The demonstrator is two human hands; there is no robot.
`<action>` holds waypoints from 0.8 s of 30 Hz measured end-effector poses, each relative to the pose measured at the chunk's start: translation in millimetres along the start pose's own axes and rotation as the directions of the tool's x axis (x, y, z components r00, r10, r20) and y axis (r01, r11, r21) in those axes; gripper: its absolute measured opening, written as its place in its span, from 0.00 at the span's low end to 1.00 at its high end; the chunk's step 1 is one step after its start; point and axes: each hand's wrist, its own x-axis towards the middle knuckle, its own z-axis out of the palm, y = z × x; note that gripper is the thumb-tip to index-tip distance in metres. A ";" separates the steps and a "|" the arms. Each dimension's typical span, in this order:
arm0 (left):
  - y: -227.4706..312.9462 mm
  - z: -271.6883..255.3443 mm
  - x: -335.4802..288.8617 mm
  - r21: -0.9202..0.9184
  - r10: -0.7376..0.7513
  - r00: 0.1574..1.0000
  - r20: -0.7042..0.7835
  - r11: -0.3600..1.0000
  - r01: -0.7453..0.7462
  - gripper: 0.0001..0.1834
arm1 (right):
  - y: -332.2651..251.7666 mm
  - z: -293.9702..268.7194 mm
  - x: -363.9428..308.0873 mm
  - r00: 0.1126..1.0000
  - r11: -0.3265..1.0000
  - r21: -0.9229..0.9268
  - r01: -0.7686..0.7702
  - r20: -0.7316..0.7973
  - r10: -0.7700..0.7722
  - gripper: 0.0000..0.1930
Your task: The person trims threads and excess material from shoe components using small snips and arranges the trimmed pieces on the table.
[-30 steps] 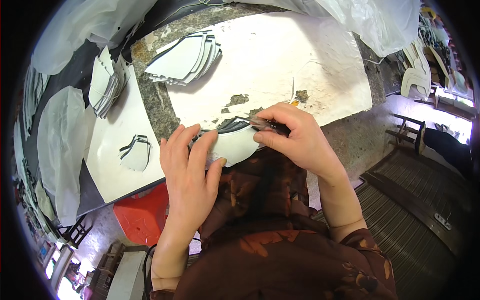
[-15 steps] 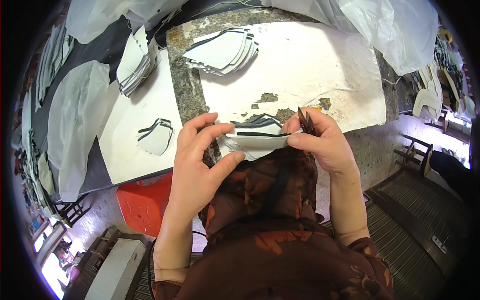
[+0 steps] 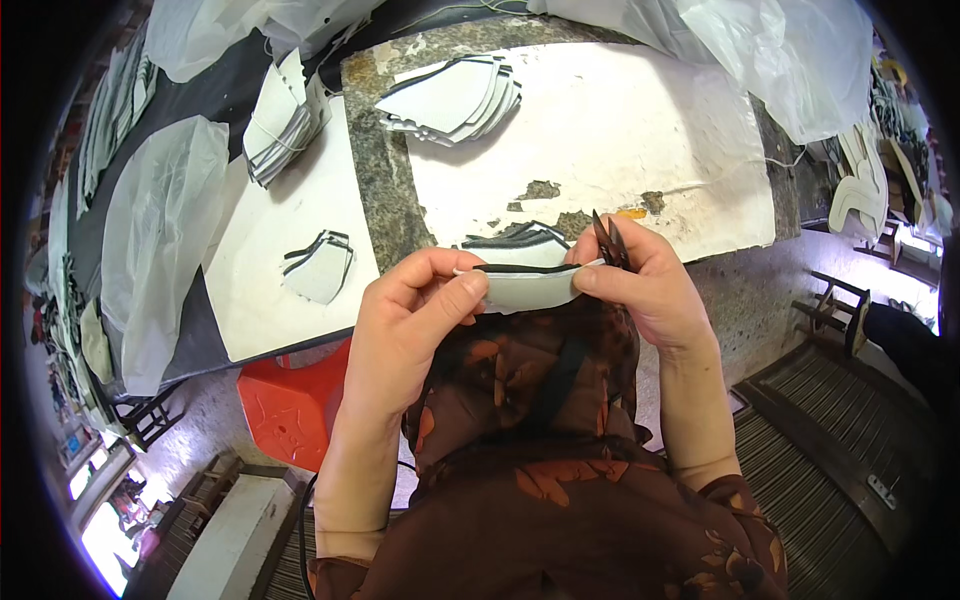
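A light grey cut piece (image 3: 530,290) with a black strip along its upper edge is stretched between my hands in front of my lap. My left hand (image 3: 408,315) pinches its left end between thumb and fingers. At the other end, my right hand (image 3: 650,290) grips the piece with thumb and forefinger. Dark thread snips (image 3: 610,243) are also tucked in that hand, blades pointing up. Just beyond the held piece, a few similar black-edged pieces (image 3: 525,236) lie at the table's near edge, partly hidden by it.
A fanned stack of grey pieces (image 3: 460,105) lies on the worn white sheet (image 3: 640,120). Further left are a tied bundle (image 3: 285,125) and a small pile (image 3: 320,270). Plastic bags (image 3: 165,240) rest around the table. A red stool (image 3: 288,415) stands below its edge.
My left hand has closed from spread fingers into a pinch on the piece's left end. My right hand keeps its hold on the piece and snips.
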 end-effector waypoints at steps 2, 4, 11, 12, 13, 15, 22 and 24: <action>-4.9 -1.4 1.2 -0.008 0.016 1.000 -0.009 1.000 -0.016 0.08 | -0.7 2.0 -0.1 1.000 1.000 0.019 0.002 -0.004 -0.002 0.07; -8.0 -0.9 0.0 -0.017 0.036 0.999 -0.010 0.999 -0.036 0.07 | -0.5 4.8 -1.7 1.000 0.999 0.035 0.011 -0.013 -0.010 0.07; -9.0 -9.0 -6.7 -0.046 0.089 0.996 -0.006 0.995 -0.089 0.07 | -4.8 8.4 -4.6 1.000 0.992 0.127 0.012 0.026 -0.015 0.06; -6.8 -10.7 -7.5 -0.036 0.030 0.999 0.017 0.999 -0.029 0.07 | -7.1 8.8 -5.1 0.999 0.990 0.140 0.013 0.042 -0.019 0.06; -1.7 -8.9 -8.5 -0.034 0.031 0.999 0.017 0.999 -0.030 0.07 | -9.6 8.7 -5.7 0.999 0.990 0.141 0.014 0.043 -0.020 0.06; 16.4 -3.4 -10.5 -0.030 0.085 0.996 -0.028 0.996 -0.085 0.11 | -13.9 9.0 -6.8 0.994 0.992 0.122 -0.039 0.103 0.026 0.06; 33.4 16.5 -2.1 0.642 0.122 0.964 0.237 0.725 -0.250 0.10 | -18.5 15.0 -6.0 0.987 0.995 0.051 -0.087 0.139 0.079 0.06; 28.1 16.1 0.0 0.646 0.085 0.968 0.234 0.731 -0.220 0.09 | -18.3 14.4 -5.2 0.984 0.997 -0.001 -0.073 0.165 0.072 0.05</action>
